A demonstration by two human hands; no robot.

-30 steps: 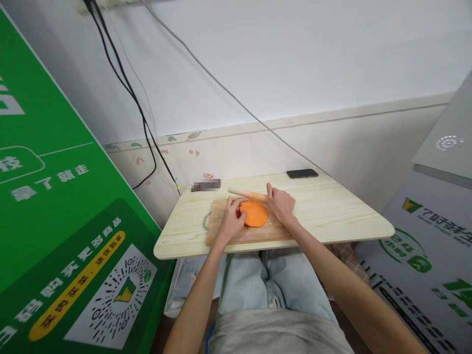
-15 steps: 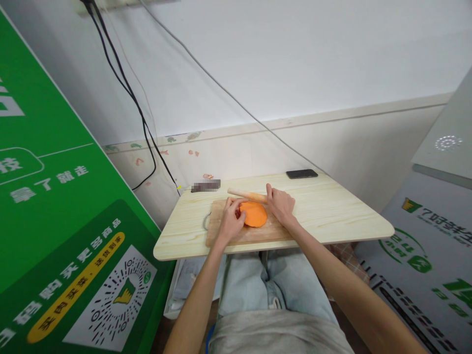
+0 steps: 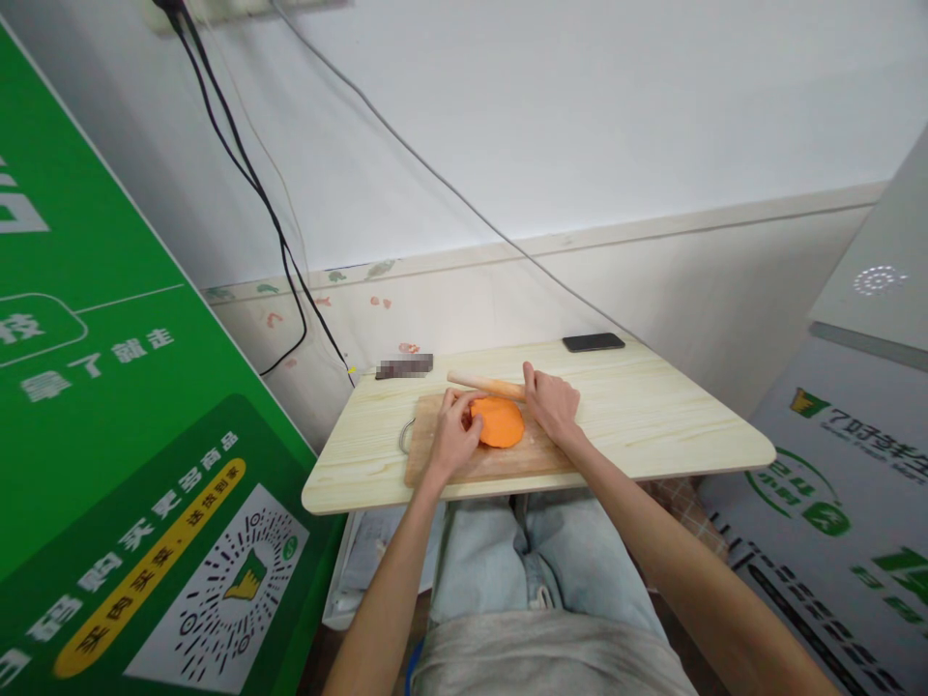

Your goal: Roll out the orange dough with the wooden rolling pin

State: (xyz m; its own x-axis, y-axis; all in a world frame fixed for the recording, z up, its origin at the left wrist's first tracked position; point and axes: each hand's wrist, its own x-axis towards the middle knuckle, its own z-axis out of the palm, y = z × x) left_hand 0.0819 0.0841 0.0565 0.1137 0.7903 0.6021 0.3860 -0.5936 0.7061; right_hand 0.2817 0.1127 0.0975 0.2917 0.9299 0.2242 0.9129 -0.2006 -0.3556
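A flat, roundish sheet of orange dough [image 3: 502, 423] lies on a wooden cutting board [image 3: 427, 454] near the table's front edge. My left hand [image 3: 456, 430] pinches the left edge of the dough between thumb and fingers. In my right hand [image 3: 552, 398] is the right end of a pale wooden rolling pin [image 3: 482, 384], its fingers wrapped round it. The pin slants across just beyond the dough's far edge, its left end pointing out over the table. Part of the pin is hidden under my right hand.
The board lies on a light wood-grain table [image 3: 667, 416]. A black phone [image 3: 593, 342] rests at the back right, and a blurred-out dark object [image 3: 404, 365] at the back left. A green panel [image 3: 145, 338] flanks the left, a white cabinet [image 3: 833, 464] the right. Cables [image 3: 282, 232] hang by the wall.
The orange dough has shifted very slightly to the left on the board. Both hands and the rolling pin are almost where they were.
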